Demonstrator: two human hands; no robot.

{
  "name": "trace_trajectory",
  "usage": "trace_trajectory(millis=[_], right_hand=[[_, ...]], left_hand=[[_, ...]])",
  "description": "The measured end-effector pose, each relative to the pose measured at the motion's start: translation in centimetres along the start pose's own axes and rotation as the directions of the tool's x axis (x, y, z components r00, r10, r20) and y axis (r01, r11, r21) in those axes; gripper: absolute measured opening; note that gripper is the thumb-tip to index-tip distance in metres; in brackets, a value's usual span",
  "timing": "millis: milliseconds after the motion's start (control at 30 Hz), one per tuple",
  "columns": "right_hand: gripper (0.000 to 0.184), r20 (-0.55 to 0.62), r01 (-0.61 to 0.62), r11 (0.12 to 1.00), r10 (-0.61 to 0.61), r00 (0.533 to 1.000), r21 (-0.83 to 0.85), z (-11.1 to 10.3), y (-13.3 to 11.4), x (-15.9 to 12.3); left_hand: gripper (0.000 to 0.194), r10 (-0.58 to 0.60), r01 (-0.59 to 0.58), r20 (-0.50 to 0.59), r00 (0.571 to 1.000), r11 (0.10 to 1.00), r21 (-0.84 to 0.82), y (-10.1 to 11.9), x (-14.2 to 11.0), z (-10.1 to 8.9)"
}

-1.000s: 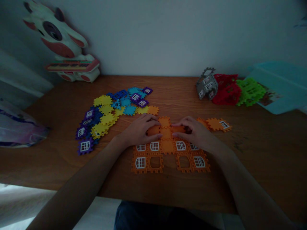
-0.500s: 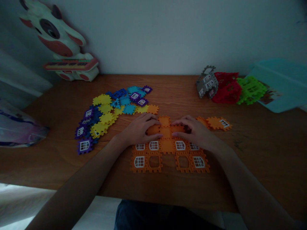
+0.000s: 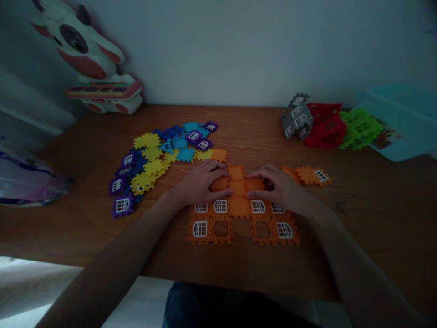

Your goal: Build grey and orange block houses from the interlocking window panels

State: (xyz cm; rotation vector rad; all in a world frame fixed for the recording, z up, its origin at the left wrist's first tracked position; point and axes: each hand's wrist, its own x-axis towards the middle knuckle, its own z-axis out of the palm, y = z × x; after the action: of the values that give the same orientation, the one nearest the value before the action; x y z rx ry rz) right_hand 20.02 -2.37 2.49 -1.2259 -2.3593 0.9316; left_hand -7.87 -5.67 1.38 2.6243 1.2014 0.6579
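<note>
The interlocking puzzle panels (image 3: 239, 207) are orange, several patterned with white window grids. The cow keyboard toy (image 3: 111, 93) is white and reddish pink, its eye patch (image 3: 74, 39) dark purplish.

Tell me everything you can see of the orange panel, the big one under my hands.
The orange panel lies flat on the table, made of square tiles with notched edges, apparently plastic. Plain tiles run up its middle. White barred windows fill several lower tiles, and two bottom tiles have open holes, with a gap between the two bottom pairs. The left hand and right hand touch its upper part from either side, hiding some of it.
</note>
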Motion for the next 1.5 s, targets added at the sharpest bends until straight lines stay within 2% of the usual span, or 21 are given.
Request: trace_trajectory(millis=[300,733,1000,1367,1500], right_hand=[[0.040,-0.028,0.017,0.999,-0.018,0.999,-0.029,0.2,0.1,0.1],[0.046,0.008,0.077,0.989,-0.076,0.997,-0.130,0.1,0.9,0.4],[0.041,-0.035,0.065,0.995,-0.068,0.997,-0.080,0.4,0.9,0.3],[0.042,-0.064,0.030,0.998,-0.033,0.997,-0.053,0.3,0.6,0.3],[0.044,-0.073,0.033,0.997,-0.038,0.997,-0.074,0.4,0.7,0.3]], left_hand=[[0.045,-0.020,0.021,0.007,1.000,1.000,-0.018,0.0,0.0,0.0],[0.046,-0.001,0.001,0.000,1.000,1.000,-0.015,0.1,0.0,-0.1],[0.047,0.015,-0.015,-0.006,1.000,1.000,0.012,-0.2,-0.1,0.1],[0.046,-0.188,0.179,-0.087,0.978,0.979,-0.098,-0.7,0.3,0.2],[0.030,-0.144,0.131,-0.072,0.987,0.979,-0.156,-0.7,0.3,0.2]])
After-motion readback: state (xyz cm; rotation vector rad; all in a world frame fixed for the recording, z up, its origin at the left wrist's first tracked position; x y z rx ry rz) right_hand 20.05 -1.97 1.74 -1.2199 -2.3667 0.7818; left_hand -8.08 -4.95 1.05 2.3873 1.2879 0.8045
